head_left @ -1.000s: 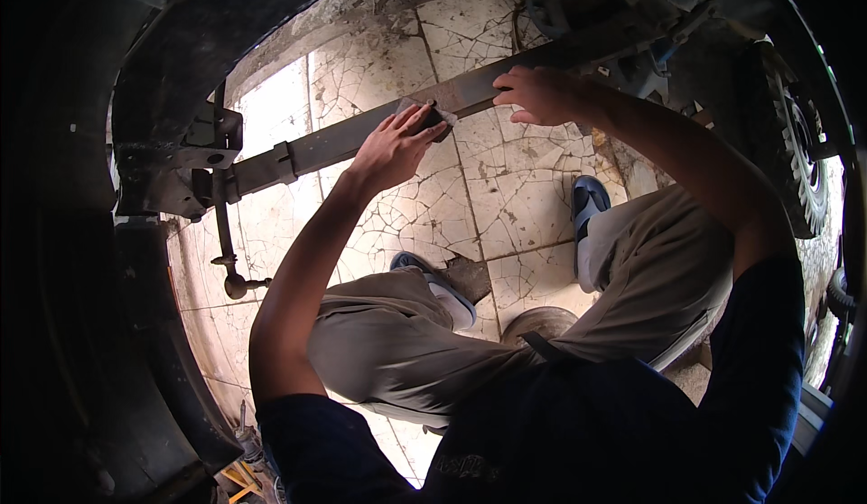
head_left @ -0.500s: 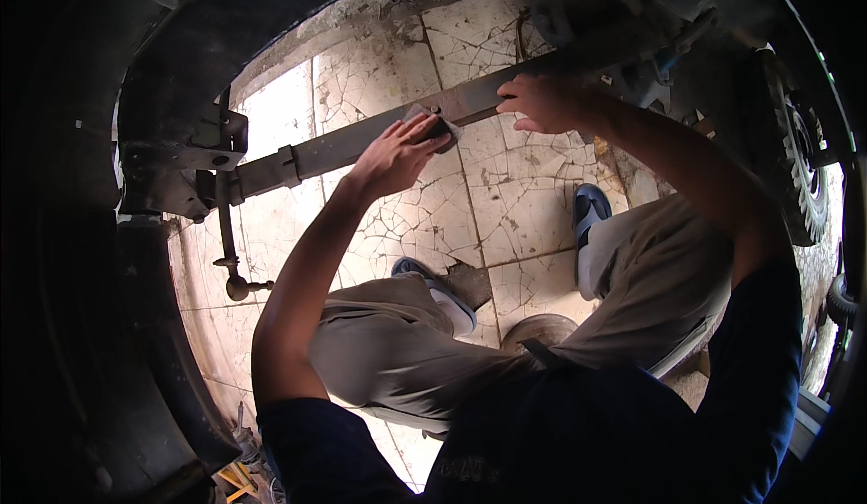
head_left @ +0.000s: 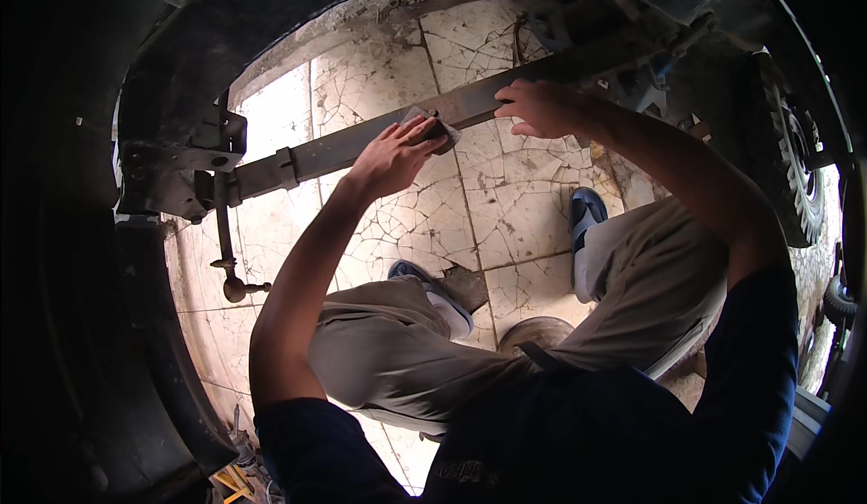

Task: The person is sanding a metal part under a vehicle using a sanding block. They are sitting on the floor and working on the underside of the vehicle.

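Note:
A long dark metal bar (head_left: pixel 339 150) runs slantwise across the view in front of me. On its middle, my left hand (head_left: pixel 394 158) presses a folded grey-brown sheet (head_left: pixel 444 135) that looks like sandpaper, its fingers bent over it. Part of the sheet lies hidden under those fingers. Further right along the bar is my right hand (head_left: pixel 542 109). Its fingers are partly curled and apart, the fingertips at the bar, with nothing seen in them. A small bolt head (head_left: pixel 433 114) shows on the bar beside the sheet.
A bracket (head_left: pixel 217 143) joins the bar's left end to a dark frame. Below it hangs a rod with a ball joint (head_left: pixel 235 289). A toothed tyre (head_left: pixel 795 152) stands at the right. Cracked pale tiles (head_left: pixel 515 206) form the floor, with a round object (head_left: pixel 535 331) between my legs.
Very little differs. The view has shifted slightly, and both hands keep nearly the same places on the bar.

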The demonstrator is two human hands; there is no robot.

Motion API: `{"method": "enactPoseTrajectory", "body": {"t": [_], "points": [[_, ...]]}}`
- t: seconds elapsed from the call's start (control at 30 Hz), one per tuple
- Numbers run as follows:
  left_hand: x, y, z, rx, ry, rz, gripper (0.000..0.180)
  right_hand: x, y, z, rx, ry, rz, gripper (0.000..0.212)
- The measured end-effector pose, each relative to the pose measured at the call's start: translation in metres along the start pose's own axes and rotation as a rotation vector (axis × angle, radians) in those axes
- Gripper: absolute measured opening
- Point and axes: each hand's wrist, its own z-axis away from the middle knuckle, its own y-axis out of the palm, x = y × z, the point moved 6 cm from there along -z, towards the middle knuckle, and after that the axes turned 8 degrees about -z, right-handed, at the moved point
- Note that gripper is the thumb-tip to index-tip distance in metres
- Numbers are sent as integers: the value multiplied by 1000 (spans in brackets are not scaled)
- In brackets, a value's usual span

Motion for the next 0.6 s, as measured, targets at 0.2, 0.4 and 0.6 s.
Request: {"method": "enactPoseTrajectory", "body": {"t": [0.2, 0.4, 0.6], "points": [[27, -8, 15, -15, -102, -26, 43, 4, -3, 3, -35, -37, -33, 40], [-1, 2, 0, -49, -20, 38, 45, 2, -3, 0, 1, 4, -50, 39], [16, -6, 10, -8, -80, -17, 44, 3, -2, 1, -36, -26, -39, 40]]}}
